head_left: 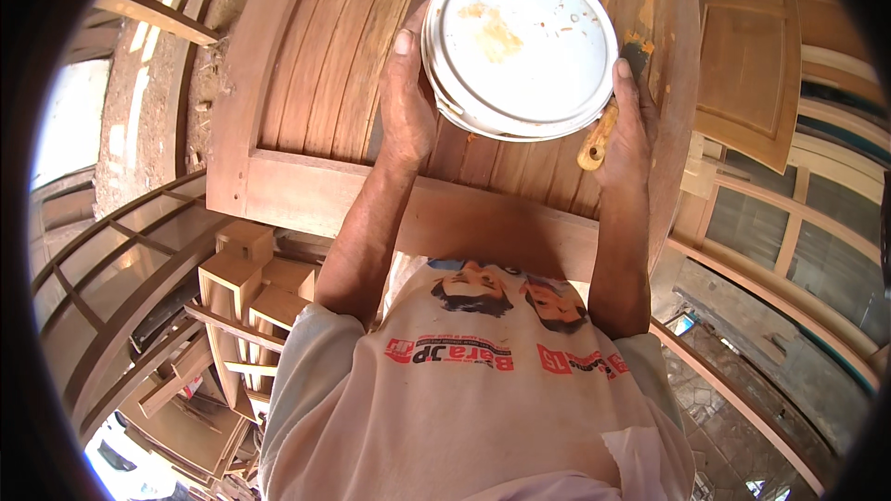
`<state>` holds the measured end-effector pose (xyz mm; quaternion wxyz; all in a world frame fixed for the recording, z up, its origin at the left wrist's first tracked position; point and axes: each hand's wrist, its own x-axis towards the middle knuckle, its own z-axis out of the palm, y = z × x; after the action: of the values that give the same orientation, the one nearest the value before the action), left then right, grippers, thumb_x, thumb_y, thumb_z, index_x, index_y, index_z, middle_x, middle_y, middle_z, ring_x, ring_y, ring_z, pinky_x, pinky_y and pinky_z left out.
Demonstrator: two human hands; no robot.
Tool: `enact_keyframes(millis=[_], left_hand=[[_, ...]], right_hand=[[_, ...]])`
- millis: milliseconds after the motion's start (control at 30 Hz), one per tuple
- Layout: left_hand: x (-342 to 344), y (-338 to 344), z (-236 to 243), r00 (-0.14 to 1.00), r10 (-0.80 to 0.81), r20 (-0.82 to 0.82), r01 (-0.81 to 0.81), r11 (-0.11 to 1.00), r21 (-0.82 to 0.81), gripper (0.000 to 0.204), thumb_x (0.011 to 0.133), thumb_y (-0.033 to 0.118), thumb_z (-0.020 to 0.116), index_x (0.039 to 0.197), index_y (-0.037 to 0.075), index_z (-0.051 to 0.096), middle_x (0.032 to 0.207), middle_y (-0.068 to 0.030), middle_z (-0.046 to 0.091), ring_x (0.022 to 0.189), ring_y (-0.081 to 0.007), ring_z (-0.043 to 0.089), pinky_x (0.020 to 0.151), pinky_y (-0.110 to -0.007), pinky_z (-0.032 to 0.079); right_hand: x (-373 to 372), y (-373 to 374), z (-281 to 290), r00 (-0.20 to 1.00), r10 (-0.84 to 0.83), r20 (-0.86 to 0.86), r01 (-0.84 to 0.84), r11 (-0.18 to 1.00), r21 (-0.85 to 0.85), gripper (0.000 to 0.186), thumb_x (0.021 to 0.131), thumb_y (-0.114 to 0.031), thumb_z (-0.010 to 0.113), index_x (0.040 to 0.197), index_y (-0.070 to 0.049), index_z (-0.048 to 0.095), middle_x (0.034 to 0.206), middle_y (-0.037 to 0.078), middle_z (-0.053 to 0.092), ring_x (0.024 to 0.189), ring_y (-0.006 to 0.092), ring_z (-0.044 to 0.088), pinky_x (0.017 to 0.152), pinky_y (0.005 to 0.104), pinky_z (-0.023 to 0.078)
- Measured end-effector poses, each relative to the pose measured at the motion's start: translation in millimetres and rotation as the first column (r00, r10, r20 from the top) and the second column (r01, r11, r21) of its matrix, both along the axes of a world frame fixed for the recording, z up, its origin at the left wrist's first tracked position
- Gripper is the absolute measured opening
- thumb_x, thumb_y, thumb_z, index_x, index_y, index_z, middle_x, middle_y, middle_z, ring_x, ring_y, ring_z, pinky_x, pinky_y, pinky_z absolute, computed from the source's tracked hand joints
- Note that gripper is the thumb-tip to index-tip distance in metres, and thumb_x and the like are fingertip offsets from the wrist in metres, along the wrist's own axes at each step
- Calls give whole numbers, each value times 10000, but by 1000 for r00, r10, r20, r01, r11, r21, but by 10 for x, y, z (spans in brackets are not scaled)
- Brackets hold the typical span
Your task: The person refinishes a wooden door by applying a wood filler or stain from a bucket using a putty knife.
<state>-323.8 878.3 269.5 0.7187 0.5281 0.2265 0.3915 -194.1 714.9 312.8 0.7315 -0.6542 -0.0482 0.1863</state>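
Note:
A round white plastic tub with its lid on is held up between my two hands. Tan smears and small specks mark the lid. My left hand grips the tub's left side, thumb up along the rim. On the opposite side, my right hand presses against the rim and also keeps hold of a putty knife. The knife's wooden handle sticks out below the fingers, and its dark blade shows above them. Beneath the tub lies a wooden door panel of vertical planks, with orange filler patches at the upper right.
Another panelled door stands to the right of the work. Wooden window frames stretch along the right side. At lower left are box-like wooden pieces and a curved lattice frame. A timber bar juts in at upper left.

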Motion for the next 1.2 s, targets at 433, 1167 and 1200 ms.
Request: enact_keyframes(millis=[433, 1167, 1200], left_hand=[[-379, 429, 95, 993, 115, -13, -111, 923, -367, 1058, 994, 759, 374, 1568, -129, 333, 1583, -321, 412, 1446, -354, 504, 1162, -458, 506], [-1477, 993, 187, 880, 424, -214, -402, 905, 140, 881, 1077, 674, 232, 1600, -22, 366, 1595, -254, 468, 1501, -390, 447, 1267, -520, 355], [-1383, 917, 389, 901, 386, -198, -408, 909, -86, 881, 1078, 678, 233, 1602, -14, 379, 1595, -243, 479, 1506, -389, 442, 1270, -515, 351]], right_hand=[[-480, 546, 240, 984, 177, 38, -178, 909, 376, 176, 1042, -195, 708, 1104, -53, 624, 782, -12, 645, 588, 29, 584, 472, 214, 506], [-728, 786, -233, 741, 668, -70, -631, 728, 270, 264, 1081, -242, 650, 1176, -13, 559, 771, 17, 591, 617, 77, 588, 509, 247, 480], [-718, 616, -260, 710, 699, -83, -679, 711, 182, 348, 1087, -247, 637, 1290, 28, 569, 794, 25, 606, 667, 78, 596, 553, 249, 488]])
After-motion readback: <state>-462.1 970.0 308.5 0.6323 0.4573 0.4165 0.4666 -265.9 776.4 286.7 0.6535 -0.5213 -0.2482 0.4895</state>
